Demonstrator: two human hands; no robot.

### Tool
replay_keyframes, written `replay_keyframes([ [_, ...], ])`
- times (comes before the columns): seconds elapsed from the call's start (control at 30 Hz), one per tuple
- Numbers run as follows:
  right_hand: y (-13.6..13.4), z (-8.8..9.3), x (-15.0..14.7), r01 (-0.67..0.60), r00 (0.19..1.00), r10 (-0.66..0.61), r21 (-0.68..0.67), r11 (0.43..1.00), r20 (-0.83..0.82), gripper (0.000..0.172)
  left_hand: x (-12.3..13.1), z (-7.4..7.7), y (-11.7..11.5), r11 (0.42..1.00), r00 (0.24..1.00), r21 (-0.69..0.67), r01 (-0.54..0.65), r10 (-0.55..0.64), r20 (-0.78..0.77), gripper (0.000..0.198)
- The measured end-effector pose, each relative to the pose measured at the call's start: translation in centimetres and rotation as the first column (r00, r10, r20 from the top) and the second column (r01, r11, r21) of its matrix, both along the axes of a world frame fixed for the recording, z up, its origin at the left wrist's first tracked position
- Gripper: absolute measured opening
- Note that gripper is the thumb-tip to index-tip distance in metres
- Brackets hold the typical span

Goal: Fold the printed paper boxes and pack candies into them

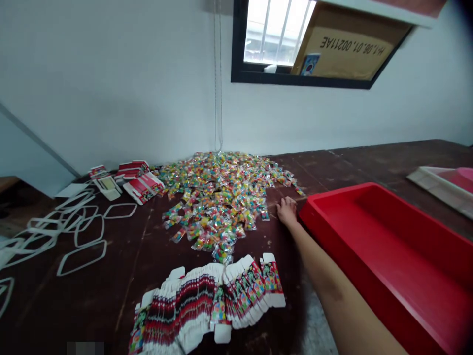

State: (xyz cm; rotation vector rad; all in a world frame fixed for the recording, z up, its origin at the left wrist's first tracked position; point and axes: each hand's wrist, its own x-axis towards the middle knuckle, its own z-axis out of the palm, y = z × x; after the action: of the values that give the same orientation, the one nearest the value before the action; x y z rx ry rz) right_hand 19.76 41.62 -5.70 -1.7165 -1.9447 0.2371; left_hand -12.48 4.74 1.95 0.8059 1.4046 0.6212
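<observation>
My right hand [286, 211] reaches across the dark wooden table [121, 276] and rests on its top, fingers spread, at the right edge of a big heap of small colourful sachets [218, 197]. Nothing is in the hand. It lies just left of a red plastic tray [388, 256]. A fanned row of flat printed cartons [210, 305] lies near me. My left hand is out of view.
Stacks of red and white flat cartons [138, 180] sit at the back left by the wall. White paper strip loops [70, 227] litter the left side. A white tray with a pink thing [449, 185] stands at the far right. A window [306, 39] is above.
</observation>
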Motion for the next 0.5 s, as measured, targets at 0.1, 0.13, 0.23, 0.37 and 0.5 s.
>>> replay_keyframes([
  [0.1, -5.6, -2.9, 1.0, -0.086, 0.996, 0.086, 0.039, 0.996, 0.016, 0.041, 0.7, -1.4, -1.3, 0.997, 0.958, -0.014, -0.08, 0.08, 0.274, 0.049],
  [0.13, -8.1, -3.5, 1.7, -0.11, 0.994, 0.109, 0.043, 0.993, 0.02, 0.042, 1.2, -1.8, -2.3, 0.996, 0.944, -0.026, -0.085, 0.089, 0.317, 0.05],
  [0.23, -16.0, -4.3, 4.2, -0.168, 0.986, 0.167, 0.069, 0.983, 0.026, 0.041, 3.8, -2.6, -5.4, 0.993, 0.916, -0.079, -0.082, 0.106, 0.386, 0.055],
  [0.37, -24.7, -3.2, 6.8, -0.195, 0.978, 0.182, 0.13, 0.972, 0.107, 0.038, 7.9, -2.6, -7.0, 0.994, 0.872, -0.092, -0.057, 0.095, 0.481, 0.043],
  [0.5, -32.0, -2.0, 7.8, -0.166, 0.966, 0.15, 0.063, 0.984, 0.212, 0.039, 10.4, -2.6, -7.3, 1.0, 0.894, -0.025, 0.007, 0.005, 0.448, 0.038],
])
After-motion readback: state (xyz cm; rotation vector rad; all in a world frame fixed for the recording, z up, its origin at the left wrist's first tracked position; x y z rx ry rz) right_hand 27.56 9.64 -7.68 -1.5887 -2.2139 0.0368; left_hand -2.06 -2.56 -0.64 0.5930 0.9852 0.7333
